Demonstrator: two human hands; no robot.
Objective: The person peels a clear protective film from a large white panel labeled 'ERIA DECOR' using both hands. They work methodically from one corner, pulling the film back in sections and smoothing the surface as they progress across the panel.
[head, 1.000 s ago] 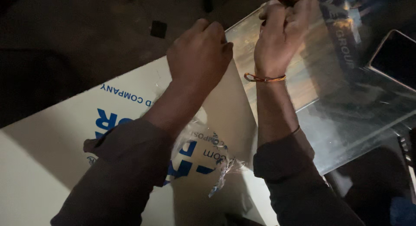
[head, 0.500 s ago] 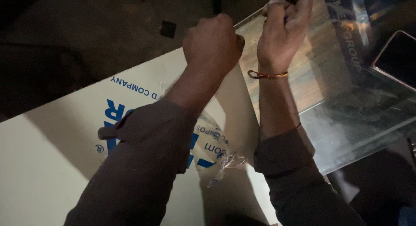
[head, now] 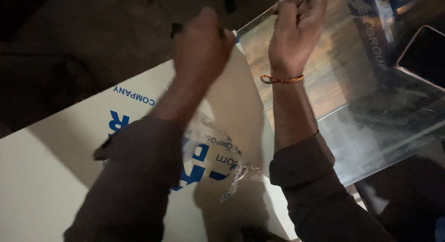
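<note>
My left hand [head: 201,47] is curled into a fist at the far corner of the pale cream panel with blue lettering [head: 60,163], blurred, and I cannot tell for certain what it grips, though its fingers sit right at the edge where the clear protective film [head: 371,116] lifts away from the panel. My right hand [head: 296,33] is just beside it, fingers bent and pinched closed on the upper edge of that same film, which spreads out glossy and transparent to my right, showing a wood-grain surface through it. A thin orange thread bracelet [head: 281,78] circles my right wrist. Both my forearms wear dark sleeves [head: 320,191]. A crumpled scrap of clear plastic [head: 238,174] lies on the panel between my arms. A dark rectangular phone-like slab [head: 424,54] rests at the far right, well apart from my hands.
</note>
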